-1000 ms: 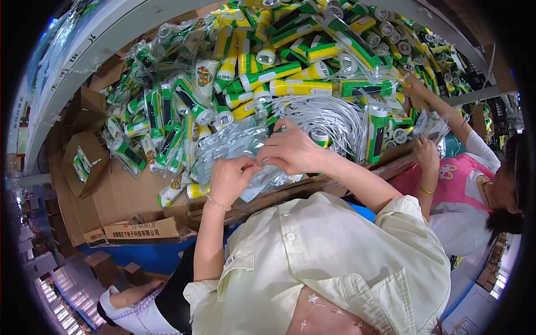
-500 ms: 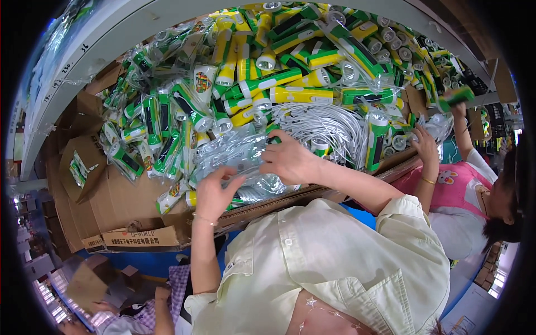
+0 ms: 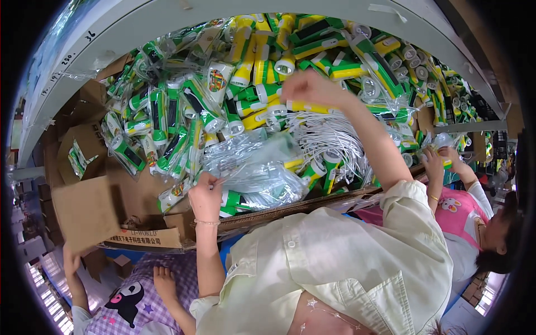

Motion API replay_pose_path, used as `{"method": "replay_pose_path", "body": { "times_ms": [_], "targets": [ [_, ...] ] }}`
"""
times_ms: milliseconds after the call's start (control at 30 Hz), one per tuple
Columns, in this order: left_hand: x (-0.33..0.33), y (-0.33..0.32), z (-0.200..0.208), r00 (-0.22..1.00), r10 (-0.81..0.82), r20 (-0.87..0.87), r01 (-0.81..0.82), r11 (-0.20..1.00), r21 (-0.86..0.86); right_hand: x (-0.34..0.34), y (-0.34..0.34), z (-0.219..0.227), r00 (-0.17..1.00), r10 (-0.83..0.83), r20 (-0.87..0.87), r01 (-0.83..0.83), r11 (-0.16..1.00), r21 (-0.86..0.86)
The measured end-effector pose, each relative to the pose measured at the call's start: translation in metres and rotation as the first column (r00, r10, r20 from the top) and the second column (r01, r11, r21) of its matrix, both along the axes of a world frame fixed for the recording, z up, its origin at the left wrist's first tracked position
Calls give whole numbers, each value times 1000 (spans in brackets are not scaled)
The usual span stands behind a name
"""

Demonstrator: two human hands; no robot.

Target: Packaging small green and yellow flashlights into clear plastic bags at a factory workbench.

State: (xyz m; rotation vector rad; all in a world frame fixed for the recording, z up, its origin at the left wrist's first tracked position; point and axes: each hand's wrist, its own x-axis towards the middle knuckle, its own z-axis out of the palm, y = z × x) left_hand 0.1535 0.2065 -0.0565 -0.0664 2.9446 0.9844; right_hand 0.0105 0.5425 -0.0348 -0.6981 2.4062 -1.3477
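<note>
My left hand (image 3: 205, 196) is closed at the near edge of the pile, its fingers pinching the edge of a clear plastic bag (image 3: 268, 153). That bag spreads to the right over a stack of similar bags (image 3: 273, 184). Farther out, my right hand (image 3: 314, 89) hangs over the heap, smeared by motion; I cannot make out anything in its fingers. Closest to it are a green-and-yellow flashlight (image 3: 268, 92) and a yellow one (image 3: 310, 106). A bundle of white cables (image 3: 329, 134) lies below my right forearm.
Many bagged flashlights (image 3: 159, 114) cover the left of the cardboard-lined bench (image 3: 134, 190). A grey shelf beam (image 3: 184, 22) arches across the far side. At right, a co-worker's hands (image 3: 438, 159) handle something. At lower left, another person's hand (image 3: 71, 259) holds a cardboard box (image 3: 86, 212).
My right hand has left the bags and moved up and away over the flashlights. My left hand has drawn back slightly and closed on a bag's edge. The left co-worker's cardboard has risen into view.
</note>
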Motion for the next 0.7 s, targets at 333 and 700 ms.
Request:
{"method": "replay_pose_path", "body": {
  "times_ms": [333,700],
  "targets": [
    [1,-12,-3,915,-75,396,-100,910,403,-65,-4,2,987,136,81,-147,592,792],
    [4,1,-2,999,-14,44,14,1000,0,53,-54,63,976,-218,-26,220,971,91]
  ]
}}
